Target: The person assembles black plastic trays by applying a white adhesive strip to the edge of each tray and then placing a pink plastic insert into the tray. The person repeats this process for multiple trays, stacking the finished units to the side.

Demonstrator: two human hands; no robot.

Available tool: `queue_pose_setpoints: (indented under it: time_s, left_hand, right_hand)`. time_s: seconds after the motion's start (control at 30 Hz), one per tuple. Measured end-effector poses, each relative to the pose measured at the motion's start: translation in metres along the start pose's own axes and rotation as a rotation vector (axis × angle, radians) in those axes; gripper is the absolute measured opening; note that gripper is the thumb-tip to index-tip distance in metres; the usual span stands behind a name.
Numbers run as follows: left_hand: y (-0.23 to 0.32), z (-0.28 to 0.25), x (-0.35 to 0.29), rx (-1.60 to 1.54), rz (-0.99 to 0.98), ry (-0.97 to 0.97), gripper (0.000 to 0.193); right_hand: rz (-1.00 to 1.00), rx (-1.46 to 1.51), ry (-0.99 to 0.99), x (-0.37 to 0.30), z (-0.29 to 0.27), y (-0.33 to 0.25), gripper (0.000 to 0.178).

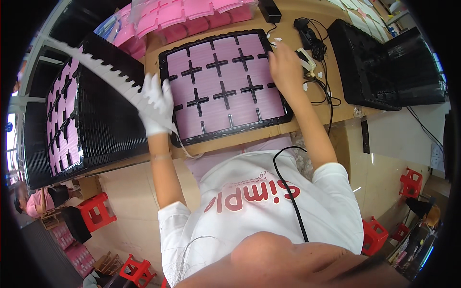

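Gloved left hand [156, 103] clenched around white notched strip [103, 72], bare right hand [284, 65] resting loose-fingered on black tray [165, 57]

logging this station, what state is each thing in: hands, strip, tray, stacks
left hand: white glove on, closed on the white notched strip
white notched strip: held up, slanting over the tray stack
right hand: bare, resting on the black tray's far right corner
black tray: flat on the bench, filled with pink sheets
tray stack: piled high at left, top tray filled with pink
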State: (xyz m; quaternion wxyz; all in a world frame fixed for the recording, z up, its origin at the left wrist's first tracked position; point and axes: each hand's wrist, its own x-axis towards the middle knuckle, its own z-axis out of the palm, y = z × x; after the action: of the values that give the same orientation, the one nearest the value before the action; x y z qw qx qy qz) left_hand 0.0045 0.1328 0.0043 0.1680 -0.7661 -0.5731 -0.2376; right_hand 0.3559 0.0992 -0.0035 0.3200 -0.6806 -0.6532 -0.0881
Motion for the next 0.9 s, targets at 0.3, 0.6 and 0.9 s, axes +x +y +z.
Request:
queue_pose_setpoints:
  time_s: [0.3,0.6,0.9]
  left_hand:
    - [0.001,0.072,0.041,0.092,0.2,-0.173,0.049]
    - [0.013,0.004,0.004,-0.147,0.157,-0.112,0.039]
    - [0.02,-0.059,-0.105,-0.29,0.214,-0.263,0.025]
  right_hand:
    - [-0.174,-0.235,-0.246,0.036,0.084,0.016,0.052]
    - [-0.31,0.174,-0.045,-0.015,0.002,0.006,0.029]
    - [-0.42,0.145,-0.219,-0.126,-0.06,0.011,0.029]
